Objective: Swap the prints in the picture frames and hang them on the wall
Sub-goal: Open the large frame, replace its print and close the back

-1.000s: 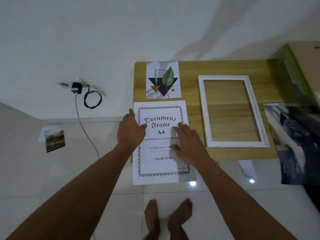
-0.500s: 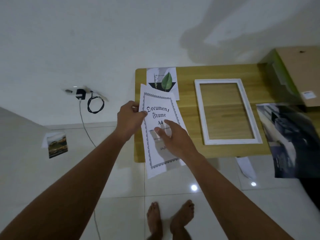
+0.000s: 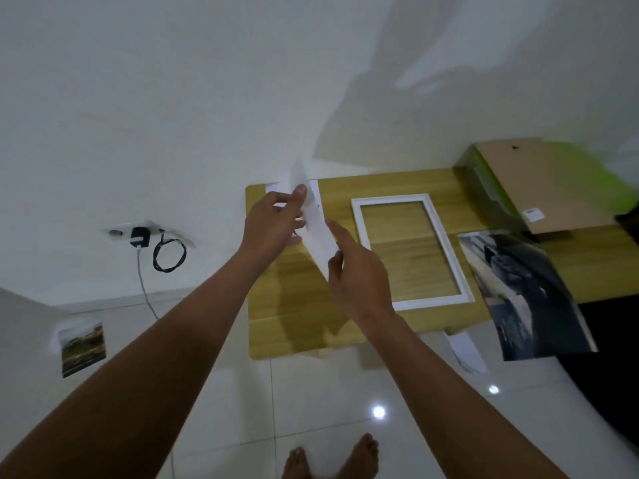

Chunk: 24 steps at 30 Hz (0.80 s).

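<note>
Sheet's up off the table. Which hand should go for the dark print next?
Right. The right hand is nearest the white frame and the dark print beyond it; the left hand grips the white sheet near its top and could probably hold it alone.

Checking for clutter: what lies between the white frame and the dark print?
Only a narrow strip of bare table separates white frame from dark print, head view.

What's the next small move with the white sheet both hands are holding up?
Probably lay the white paper sheet down on the light wooden table, left of the white rectangular frame. The left hand and right hand hold it edge-on in the air; the frame lies empty, and the dark glossy print lies beside it.
</note>
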Motion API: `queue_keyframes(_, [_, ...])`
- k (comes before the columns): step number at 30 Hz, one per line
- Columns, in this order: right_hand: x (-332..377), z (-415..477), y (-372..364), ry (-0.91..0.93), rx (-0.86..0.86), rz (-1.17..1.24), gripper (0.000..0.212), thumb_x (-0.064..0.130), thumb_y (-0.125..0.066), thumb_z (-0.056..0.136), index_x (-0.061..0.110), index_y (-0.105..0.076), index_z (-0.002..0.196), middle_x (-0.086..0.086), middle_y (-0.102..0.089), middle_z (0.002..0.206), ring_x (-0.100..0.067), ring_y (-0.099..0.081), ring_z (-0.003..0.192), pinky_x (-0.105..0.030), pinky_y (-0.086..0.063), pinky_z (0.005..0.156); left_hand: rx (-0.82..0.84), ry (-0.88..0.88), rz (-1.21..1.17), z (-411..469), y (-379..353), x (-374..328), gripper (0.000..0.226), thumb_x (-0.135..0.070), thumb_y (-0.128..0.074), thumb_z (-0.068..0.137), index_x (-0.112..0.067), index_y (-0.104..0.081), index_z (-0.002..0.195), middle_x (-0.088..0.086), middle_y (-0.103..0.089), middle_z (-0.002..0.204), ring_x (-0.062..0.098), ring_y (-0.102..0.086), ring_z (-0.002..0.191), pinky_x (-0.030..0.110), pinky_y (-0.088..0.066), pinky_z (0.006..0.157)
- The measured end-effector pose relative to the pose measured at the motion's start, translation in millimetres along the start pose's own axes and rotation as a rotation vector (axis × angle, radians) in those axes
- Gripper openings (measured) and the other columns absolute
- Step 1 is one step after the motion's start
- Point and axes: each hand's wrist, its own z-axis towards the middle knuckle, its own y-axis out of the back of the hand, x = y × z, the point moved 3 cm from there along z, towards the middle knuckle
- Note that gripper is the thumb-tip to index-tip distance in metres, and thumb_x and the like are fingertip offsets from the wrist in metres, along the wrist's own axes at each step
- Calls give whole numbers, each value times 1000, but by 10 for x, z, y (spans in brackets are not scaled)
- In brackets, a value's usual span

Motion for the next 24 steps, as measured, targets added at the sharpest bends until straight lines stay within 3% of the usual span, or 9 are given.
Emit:
queue_keyframes(2, [-46,34,202,-36,-93,79,59,7,-47,95,35,-42,146,5,-68,102,-13,-63,86,-29,-55,78,-91,-5,96,13,0,23,47,-57,-60,87,-21,-59,117,-1,-66,111,13,-66,97,36,-56,84])
queue_keyframes(5, [-176,93,514,-113,-174,316,56,3,-47,95,33,-51,142,15,-64,115,2,-57,91,0,-42,74,-81,139,158,-2,-70,133,57,-41,-63,91,-20,-43,140,4,-51,137,18,-54,108,32,-44,88])
queue_keyframes(8, [-411,161,797,-194,-191,472,59,1,-46,92,37,-54,138,7,-69,98,-9,-61,76,-11,-45,61,94,393,-157,-52,-265,189,42,-28,-64,93,-18,-50,132,4,-58,131,23,-59,106,41,-53,86])
queue_keyframes(11, [-714,239,1021,-265,-183,517,62,-2,-47,89,36,-56,136,4,-72,91,-19,-63,73,-26,-48,61,150,353,-232,6,-446,140,45,-15,-67,91,-13,-53,134,2,-68,115,19,-67,96,30,-57,63])
queue_keyframes(15, [-1177,332,1216,-352,-114,548,51,6,-60,91,36,-56,132,6,-70,87,-3,-63,70,-12,-49,59,107,133,-16,145,-682,54,50,-18,-79,80,-14,-57,125,-6,-67,108,8,-66,89,19,-52,61])
queue_keyframes(17, [-1420,408,1242,-380,-66,540,49,14,-68,89,36,-55,131,5,-71,92,-6,-67,78,-21,-55,68,99,87,101,204,-855,97,43,-21,-81,78,-15,-59,114,-7,-68,98,8,-66,84,22,-54,66])
queue_keyframes(20, [-1825,542,1202,-400,-5,460,51,14,-72,86,33,-57,130,-2,-71,99,-22,-68,89,-40,-58,81,96,44,281,281,-1177,208,49,-28,-82,76,-18,-60,119,-1,-70,103,18,-68,91,38,-57,83])
queue_keyframes(22, [-2094,631,1173,-411,38,424,54,12,-71,86,34,-54,133,-4,-71,104,-25,-67,92,-41,-57,82,94,19,423,333,-1403,288,51,-30,-79,79,-19,-58,123,0,-69,104,23,-67,96,40,-55,88])
queue_keyframes(24, [-2341,704,1137,-419,86,391,61,10,-68,88,31,-47,141,-4,-69,114,-22,-65,96,-31,-52,79,104,24,503,364,-1618,380,57,-28,-77,81,-21,-52,131,1,-69,99,23,-66,93,35,-54,82])
